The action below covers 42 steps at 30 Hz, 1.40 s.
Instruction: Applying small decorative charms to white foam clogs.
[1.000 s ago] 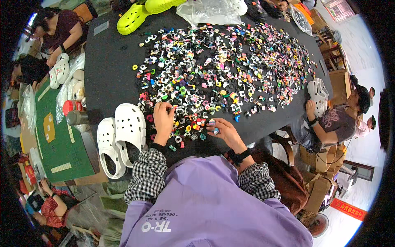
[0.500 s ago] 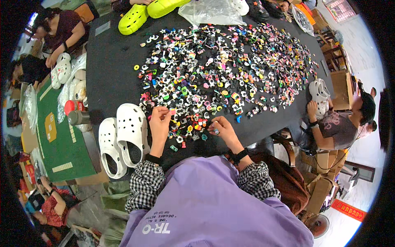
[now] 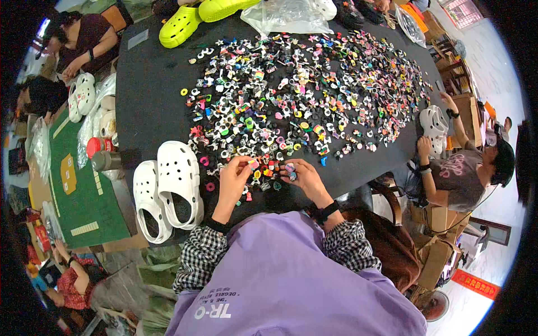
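Pair of white clogs (image 3: 168, 190) sits at the black worktop's (image 3: 151, 106) near edge, lime-green clogs (image 3: 196, 17) at the far end, plus a green mat (image 3: 78, 190) off left.

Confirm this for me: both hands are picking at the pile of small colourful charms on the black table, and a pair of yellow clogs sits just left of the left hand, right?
Not quite: the head view shows the clogs beside the left hand are white, not yellow.

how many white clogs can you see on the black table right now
2 lie on it, side by side at its near left corner: one white clog at the edge, another just left of the left hand. More white clogs show with people beside the table; some may be hidden.
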{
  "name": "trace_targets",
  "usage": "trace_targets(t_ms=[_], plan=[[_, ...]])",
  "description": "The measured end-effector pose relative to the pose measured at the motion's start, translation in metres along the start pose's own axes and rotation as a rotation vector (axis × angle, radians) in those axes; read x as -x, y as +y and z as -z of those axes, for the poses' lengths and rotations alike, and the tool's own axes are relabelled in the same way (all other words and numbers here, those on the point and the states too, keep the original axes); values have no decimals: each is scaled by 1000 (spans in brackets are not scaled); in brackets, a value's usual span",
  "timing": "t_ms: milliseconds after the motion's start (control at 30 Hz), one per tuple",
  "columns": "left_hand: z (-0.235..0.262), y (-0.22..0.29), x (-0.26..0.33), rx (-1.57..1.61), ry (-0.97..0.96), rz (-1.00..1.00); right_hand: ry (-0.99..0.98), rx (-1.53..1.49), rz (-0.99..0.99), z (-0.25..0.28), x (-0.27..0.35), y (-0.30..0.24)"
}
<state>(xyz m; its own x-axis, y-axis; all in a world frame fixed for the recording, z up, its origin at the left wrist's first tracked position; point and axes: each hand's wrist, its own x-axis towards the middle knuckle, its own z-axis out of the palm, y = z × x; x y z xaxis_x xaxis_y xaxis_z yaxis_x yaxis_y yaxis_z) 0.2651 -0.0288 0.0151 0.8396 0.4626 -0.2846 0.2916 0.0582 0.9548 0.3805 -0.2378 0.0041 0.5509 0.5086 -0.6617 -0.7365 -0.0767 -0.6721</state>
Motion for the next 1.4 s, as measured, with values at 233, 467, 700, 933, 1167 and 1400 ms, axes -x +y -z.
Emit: trace_targets(t_ms=[233, 467, 700, 933, 1167, 1400], plan=[[-29, -5, 6, -21, -182, -32, -128, -66, -3, -13, 16, -13], [-38, -7, 9, -102, -219, -26, -213, -22, -16, -16, 14, -4], [-40, -8, 10, 34, -246, 39, -134, 90, -12, -16, 15, 4], [-35, -8, 11, -22, -234, -14, -71, 153, 85, -4, 10, 7], [-13, 3, 13, -130, -107, -11, 149, 574, 351, 7, -2, 18], [-9, 10, 14, -389, -60, -228, 287, 826, 495, -2, -2, 10]])
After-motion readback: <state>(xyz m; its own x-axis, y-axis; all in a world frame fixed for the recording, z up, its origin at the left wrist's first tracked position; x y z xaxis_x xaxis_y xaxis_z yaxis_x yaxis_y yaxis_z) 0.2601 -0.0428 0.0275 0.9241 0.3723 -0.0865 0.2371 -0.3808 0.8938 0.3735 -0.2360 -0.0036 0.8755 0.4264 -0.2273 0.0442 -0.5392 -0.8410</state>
